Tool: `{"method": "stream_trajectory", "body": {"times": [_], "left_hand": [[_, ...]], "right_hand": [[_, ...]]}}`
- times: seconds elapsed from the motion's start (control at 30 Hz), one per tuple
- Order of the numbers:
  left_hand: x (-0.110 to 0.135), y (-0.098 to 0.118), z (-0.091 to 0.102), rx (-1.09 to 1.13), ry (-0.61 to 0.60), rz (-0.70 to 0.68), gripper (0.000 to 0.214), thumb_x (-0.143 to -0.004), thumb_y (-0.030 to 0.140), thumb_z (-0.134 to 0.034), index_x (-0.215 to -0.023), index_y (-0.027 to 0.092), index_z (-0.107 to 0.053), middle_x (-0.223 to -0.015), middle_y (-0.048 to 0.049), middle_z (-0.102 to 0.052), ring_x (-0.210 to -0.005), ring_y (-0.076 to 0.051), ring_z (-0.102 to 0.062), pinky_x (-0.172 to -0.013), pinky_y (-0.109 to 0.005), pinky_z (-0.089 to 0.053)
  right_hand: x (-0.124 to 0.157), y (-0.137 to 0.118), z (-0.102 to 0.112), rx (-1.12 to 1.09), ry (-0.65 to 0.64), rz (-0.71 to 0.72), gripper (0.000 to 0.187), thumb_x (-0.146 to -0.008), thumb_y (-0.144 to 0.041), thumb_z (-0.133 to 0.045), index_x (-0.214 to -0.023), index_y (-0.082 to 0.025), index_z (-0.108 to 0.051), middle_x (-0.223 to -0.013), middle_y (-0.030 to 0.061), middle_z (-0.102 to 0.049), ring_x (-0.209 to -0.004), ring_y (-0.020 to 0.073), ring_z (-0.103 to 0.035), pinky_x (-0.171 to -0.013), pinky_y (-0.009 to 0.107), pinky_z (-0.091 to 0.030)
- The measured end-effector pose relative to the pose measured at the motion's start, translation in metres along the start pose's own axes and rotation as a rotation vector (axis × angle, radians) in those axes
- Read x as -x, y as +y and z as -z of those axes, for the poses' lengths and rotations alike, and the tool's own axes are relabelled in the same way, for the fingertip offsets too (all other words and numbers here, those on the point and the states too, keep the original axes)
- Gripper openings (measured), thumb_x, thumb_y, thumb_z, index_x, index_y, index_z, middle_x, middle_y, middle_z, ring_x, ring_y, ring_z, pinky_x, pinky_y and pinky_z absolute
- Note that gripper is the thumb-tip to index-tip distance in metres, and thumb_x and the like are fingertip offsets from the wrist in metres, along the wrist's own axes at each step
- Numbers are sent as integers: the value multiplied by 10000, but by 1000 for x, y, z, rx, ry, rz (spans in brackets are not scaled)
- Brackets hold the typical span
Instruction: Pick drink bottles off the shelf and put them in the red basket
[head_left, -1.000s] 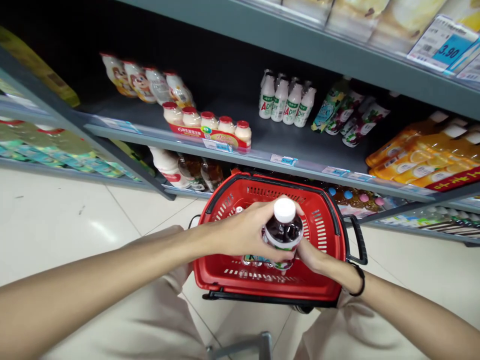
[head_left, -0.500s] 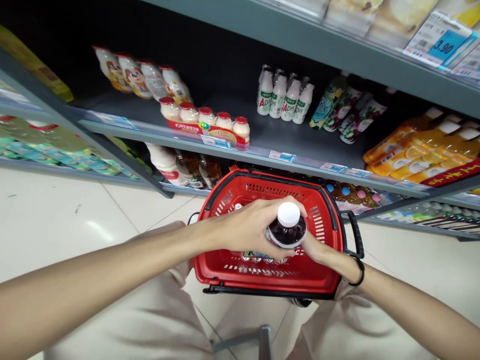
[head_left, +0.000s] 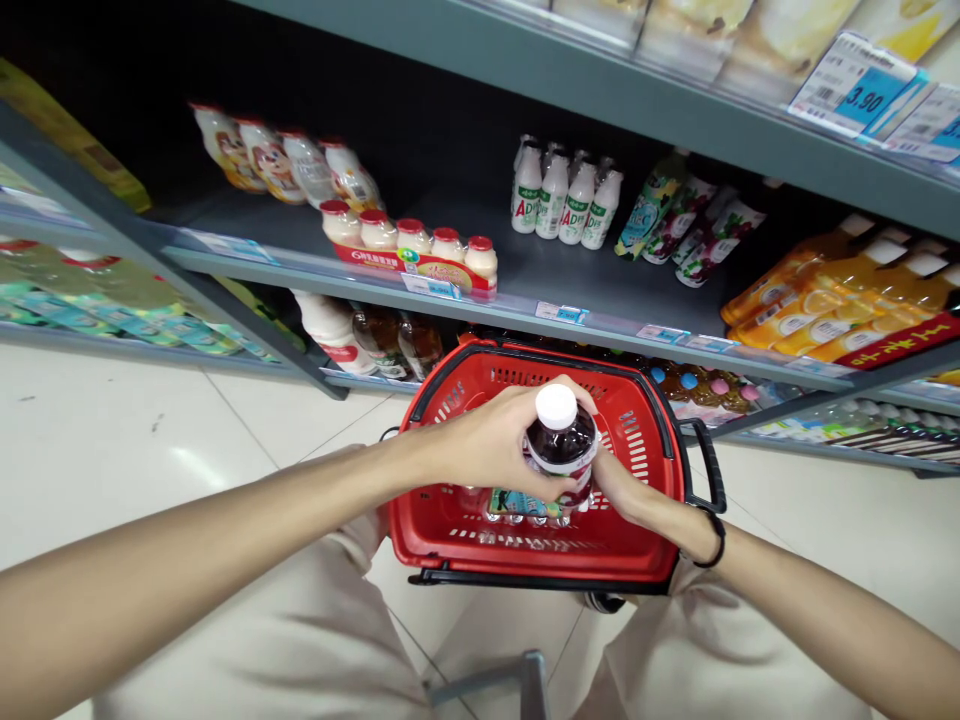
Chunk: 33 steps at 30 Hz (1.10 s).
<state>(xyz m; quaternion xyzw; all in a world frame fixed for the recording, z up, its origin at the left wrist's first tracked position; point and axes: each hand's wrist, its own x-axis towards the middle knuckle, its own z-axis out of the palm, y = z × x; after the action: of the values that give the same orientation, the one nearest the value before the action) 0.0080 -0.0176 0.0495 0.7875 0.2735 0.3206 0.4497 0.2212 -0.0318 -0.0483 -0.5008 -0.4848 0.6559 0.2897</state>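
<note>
A dark purple drink bottle [head_left: 564,446] with a white cap is held over the red shopping basket [head_left: 427,520], tilted with its cap toward me. My left hand [head_left: 504,435] wraps round the bottle's left side, thumb in front and fingers behind. My right hand [head_left: 616,482] grips its right side lower down; most of those fingers are hidden behind the bottle. Below my left hand, a pack with a blue label [head_left: 517,503] and clear bottles lies inside the basket, partly covered.
A grey shelf [head_left: 495,275] ahead carries red-capped drink bottles [head_left: 409,245], small white bottles [head_left: 555,195], dark-labelled bottles [head_left: 716,235] and orange drinks [head_left: 847,295]. The basket's black handle [head_left: 705,465] sticks out at right. A metal bar [head_left: 532,685] stands between my legs.
The bottle has shifted slightly left and tipped back, so more of its label side shows. Both hands moved with it and kept hold. The view has shifted a little.
</note>
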Motion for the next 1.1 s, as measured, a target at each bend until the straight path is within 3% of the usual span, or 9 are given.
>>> {"method": "stream_trajectory", "body": {"times": [0.1,0.33,0.5,0.73,1.1], "left_hand": [[0,-1,1,-10,29,66,600,-683,229,-841,-1223,210,-581,-1108,0,-731,-979,-181,-703,-914,-283,-547],[0,-4,0,-31,97,177,598,-664,296,-886,-1189,205,-615,-1086,-9,-749,-962,-208,-709,-892,-313,-546],[1,-1,3,-61,39,175,620,-656,322,-892,-1204,222,-619,-1064,17,-753,-940,-195,-712,-874,-290,-542],[5,0,4,-50,-9,69,610,-676,225,-871,-1232,235,-621,-1098,33,-747,-975,-164,-712,-913,-248,-518],[7,-1,3,-67,-77,-59,567,-710,143,-832,-1237,206,-633,-1139,-4,-730,-1010,-170,-688,-933,-255,-489]], "right_hand": [[-3,3,2,8,47,-44,365,-825,-536,-547,-880,-194,-661,-982,45,-729,-934,215,-617,-941,379,-490],[5,-10,-4,-166,80,-229,387,-780,-572,-608,-880,-198,-600,-838,39,-706,-730,199,-591,-604,295,-441],[8,-16,-10,-215,78,-126,346,-705,-517,-677,-780,-194,-579,-766,24,-667,-734,179,-562,-606,267,-429],[7,-15,-6,-191,120,-144,342,-712,-509,-657,-700,-187,-540,-640,-6,-536,-583,131,-407,-539,273,-337],[5,-18,4,-250,106,-59,203,-693,-344,-718,-806,-175,-706,-767,2,-658,-679,153,-502,-618,283,-390]]}}
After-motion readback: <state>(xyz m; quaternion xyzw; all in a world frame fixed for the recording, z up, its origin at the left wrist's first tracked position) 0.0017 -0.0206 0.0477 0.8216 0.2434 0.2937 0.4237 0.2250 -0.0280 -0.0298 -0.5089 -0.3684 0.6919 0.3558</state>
